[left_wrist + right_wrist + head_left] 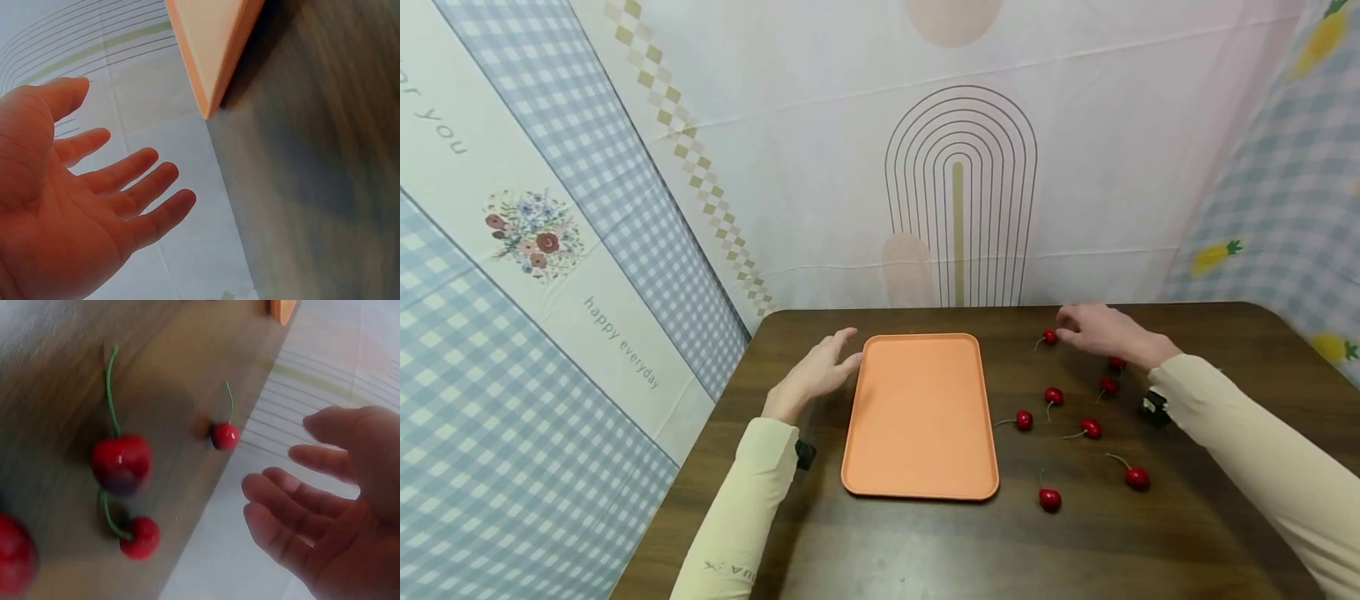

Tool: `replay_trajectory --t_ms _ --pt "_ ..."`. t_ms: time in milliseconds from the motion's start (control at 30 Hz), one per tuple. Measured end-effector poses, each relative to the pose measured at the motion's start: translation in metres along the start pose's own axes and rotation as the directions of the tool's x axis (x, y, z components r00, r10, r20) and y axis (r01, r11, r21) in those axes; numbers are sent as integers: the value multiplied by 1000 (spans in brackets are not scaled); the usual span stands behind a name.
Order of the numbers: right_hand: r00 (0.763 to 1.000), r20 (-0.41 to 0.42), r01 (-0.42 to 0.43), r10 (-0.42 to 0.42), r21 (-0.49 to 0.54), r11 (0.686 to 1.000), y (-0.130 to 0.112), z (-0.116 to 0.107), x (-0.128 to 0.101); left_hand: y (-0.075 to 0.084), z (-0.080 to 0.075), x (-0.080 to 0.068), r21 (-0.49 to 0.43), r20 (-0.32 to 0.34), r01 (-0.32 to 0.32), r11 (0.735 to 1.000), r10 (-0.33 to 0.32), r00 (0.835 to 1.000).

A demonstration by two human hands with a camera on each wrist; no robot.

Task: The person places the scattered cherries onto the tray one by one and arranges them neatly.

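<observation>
cherry (1116,363) half hidden (under right wrist) — tray (215,47) cropped

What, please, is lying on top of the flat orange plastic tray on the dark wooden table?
Nothing shows on the orange plastic tray: its whole surface is bare in the head view. The red cherries all lie on the dark wooden table beside it. What lies beneath the tray is covered.

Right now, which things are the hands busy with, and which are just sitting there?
Busy with:
- right hand, open, reaching at the far cherry
- other cherries on the table
- tray, with the open left hand beside it

Just there:
- table
- backdrop
</observation>
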State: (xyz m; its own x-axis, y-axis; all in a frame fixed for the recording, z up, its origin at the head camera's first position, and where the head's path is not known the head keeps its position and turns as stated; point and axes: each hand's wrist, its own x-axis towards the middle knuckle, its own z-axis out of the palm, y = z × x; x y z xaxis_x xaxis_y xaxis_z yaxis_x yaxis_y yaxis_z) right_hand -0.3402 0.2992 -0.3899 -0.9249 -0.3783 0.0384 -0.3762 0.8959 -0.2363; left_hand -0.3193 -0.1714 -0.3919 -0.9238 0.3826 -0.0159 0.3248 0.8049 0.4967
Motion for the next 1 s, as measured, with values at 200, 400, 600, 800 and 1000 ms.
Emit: replay_trajectory --t_ms 200,400,600,800,1000 --pt "999 37 27 -28 37 999 -6 17 12 -1 10 -9 -46 -16 -12 999 11 1000" --pt "996 61 58 -61 53 997 -12 27 22 -4 18 -17 -74 -11 30 997 -31 999" --pt "995 90 44 -46 28 999 -11 35 26 -3 27 -20 -76 12 42 996 -41 999" --pt "994 103 31 -32 6 999 -10 44 29 -3 34 -21 -50 30 51 997 -49 998" --pt "994 93 55 -52 -29 998 -8 50 34 -3 36 -21 -43 35 64 997 -63 997"
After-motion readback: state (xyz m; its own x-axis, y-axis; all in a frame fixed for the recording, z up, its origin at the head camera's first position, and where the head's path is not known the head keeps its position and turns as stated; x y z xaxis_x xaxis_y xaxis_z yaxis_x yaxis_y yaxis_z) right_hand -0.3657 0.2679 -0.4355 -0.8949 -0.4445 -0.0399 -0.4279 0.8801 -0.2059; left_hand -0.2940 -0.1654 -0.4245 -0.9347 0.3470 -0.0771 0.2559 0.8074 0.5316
